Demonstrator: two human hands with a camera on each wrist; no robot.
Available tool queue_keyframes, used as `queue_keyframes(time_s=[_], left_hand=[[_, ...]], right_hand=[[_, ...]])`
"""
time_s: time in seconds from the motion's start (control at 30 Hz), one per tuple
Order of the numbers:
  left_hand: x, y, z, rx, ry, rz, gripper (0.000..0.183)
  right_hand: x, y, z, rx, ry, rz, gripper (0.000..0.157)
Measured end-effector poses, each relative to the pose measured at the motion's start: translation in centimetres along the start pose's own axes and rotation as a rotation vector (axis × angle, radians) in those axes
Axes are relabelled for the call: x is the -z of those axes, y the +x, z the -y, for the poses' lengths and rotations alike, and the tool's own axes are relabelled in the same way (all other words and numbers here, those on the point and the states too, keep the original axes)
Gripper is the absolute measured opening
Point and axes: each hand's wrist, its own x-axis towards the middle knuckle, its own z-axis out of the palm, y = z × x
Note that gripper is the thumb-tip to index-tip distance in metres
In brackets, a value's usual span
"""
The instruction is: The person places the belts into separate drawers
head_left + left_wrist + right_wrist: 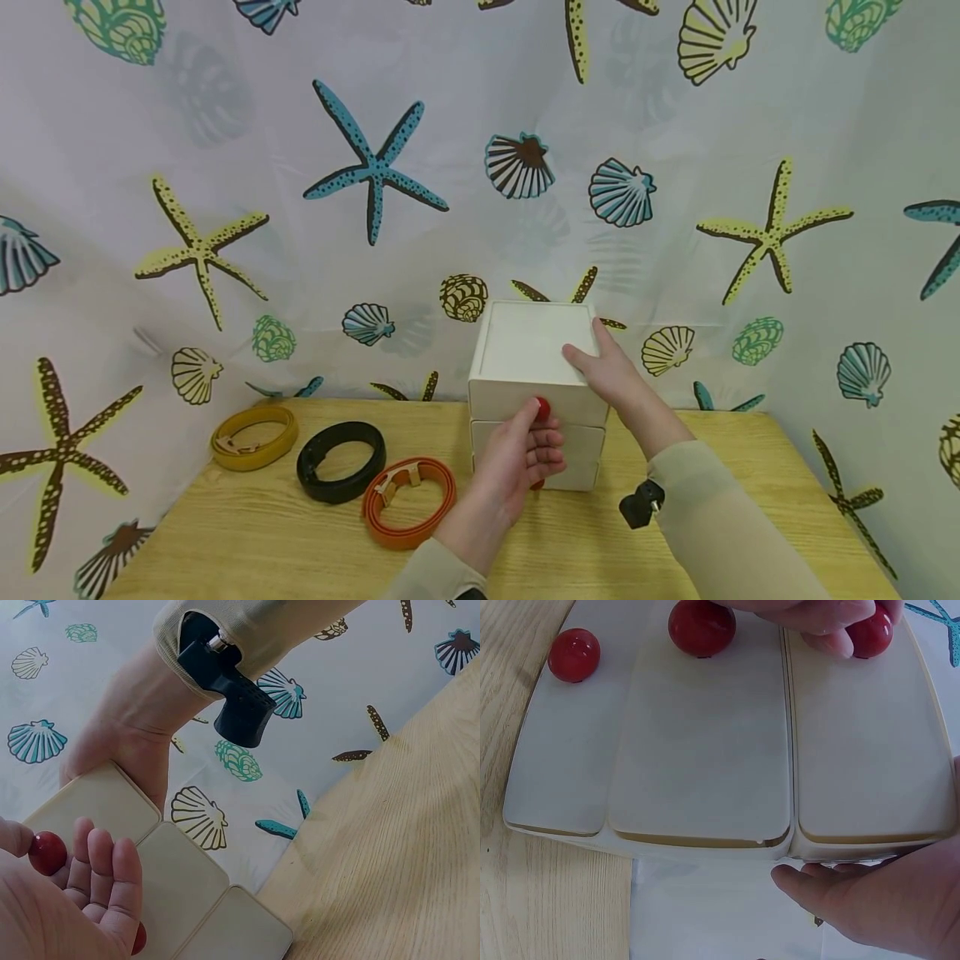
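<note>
A small white drawer box (532, 342) with three stacked drawers stands on the table. Its fronts carry round red knobs; the middle knob (702, 628) and bottom knob (574, 655) show in the right wrist view. My left hand (513, 467) pinches the top knob (47, 853) between thumb and index finger, the other fingers loosely bent in front of the drawers. At the box's upper right side rests my right hand (615, 375), thumb on the lid. Its fingers (810, 885) lie straight along the side wall. The top drawer (877, 750) sits flush in the box.
Three coiled belts lie on the wooden table (300, 550) to the left: a mustard belt (287, 442), a black belt (306, 475) and an orange belt (447, 508). A white curtain (450, 108) printed with shells and starfish hangs behind the table.
</note>
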Motion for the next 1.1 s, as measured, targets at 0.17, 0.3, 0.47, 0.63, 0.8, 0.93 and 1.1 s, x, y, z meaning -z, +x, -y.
queue_keyframes(time_s=[0.17, 0.3, 0.47, 0.63, 0.8, 0.93, 1.1], left_hand=[[0.0, -0.08, 0.04, -0.006, 0.001, 0.0, 0.045], [0.04, -0.16, 0.1, -0.007, 0.001, -0.001, 0.045], [0.05, -0.3, 0.17, -0.008, -0.004, -0.003, 0.045], [0.07, -0.34, 0.19, -0.01, -0.003, -0.002, 0.045], [0.11, -0.3, 0.28, -0.011, -0.001, 0.007, 0.045], [0.08, -0.42, 0.27, -0.007, -0.002, 0.014, 0.045], [0.12, -0.67, 0.27, -0.001, 0.003, 0.007, 0.045]], right_hand=[[-0.06, -0.08, 0.05, -0.001, 0.001, 0.0, 0.089], [-0.05, -0.07, 0.0, -0.001, 0.001, -0.001, 0.089], [0.0, -0.06, -0.06, -0.008, -0.002, -0.002, 0.088], [0.09, -0.12, 0.06, -0.027, 0.014, 0.01, 0.088], [0.53, -0.1, -0.12, -0.054, 0.054, 0.065, 0.085], [0.84, -0.12, -0.18, -0.061, 0.088, 0.093, 0.085], [0.82, 0.04, -0.02, -0.062, 0.082, 0.1, 0.085]])
